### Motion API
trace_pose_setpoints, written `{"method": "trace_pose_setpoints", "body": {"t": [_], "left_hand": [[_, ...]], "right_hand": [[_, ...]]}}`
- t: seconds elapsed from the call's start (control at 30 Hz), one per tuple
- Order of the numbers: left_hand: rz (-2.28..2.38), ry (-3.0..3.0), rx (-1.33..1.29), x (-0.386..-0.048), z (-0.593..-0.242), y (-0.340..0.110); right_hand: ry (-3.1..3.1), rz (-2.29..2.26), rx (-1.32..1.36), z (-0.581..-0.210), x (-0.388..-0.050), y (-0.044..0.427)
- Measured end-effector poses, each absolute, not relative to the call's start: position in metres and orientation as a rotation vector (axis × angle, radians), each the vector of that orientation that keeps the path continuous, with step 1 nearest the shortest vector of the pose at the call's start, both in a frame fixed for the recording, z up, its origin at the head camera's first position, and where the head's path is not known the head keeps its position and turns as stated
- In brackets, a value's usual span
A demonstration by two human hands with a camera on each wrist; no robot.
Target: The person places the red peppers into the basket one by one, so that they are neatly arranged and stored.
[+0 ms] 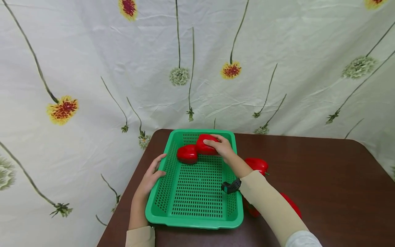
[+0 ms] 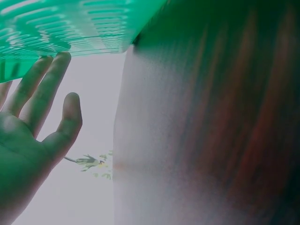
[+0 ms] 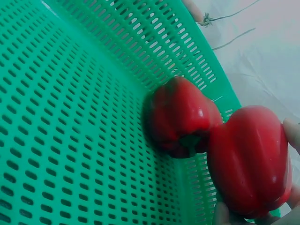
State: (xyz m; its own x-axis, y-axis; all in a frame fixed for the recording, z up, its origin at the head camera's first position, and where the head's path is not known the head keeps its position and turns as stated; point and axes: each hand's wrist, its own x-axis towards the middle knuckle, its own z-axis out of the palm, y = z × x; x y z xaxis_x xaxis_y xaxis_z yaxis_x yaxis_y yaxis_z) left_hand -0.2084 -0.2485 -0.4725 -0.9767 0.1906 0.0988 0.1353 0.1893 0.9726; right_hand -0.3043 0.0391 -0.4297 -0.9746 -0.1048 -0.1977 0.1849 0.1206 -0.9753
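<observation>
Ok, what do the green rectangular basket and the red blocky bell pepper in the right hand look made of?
Green rectangular basket: probably moulded plastic, slightly shiny, given its uniform colour and regular slots. Red blocky bell pepper in the right hand: smooth, glossy surface with bright highlights; real or plastic, I can't tell.

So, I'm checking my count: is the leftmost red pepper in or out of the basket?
In: the head and right wrist views show that red bell pepper inside the green plastic basket, within its walls.
</observation>
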Motion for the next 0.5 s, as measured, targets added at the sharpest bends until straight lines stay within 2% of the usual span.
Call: {"method": "trace_pose_setpoints", "body": {"t": [0.5], "left_hand": [[1.941,2.384,0.328,-0.2084,-0.4745,-0.2483]], "right_hand": [[2.339,-1.830,0.078,-0.4381,-0.3079,0.0382]]}}
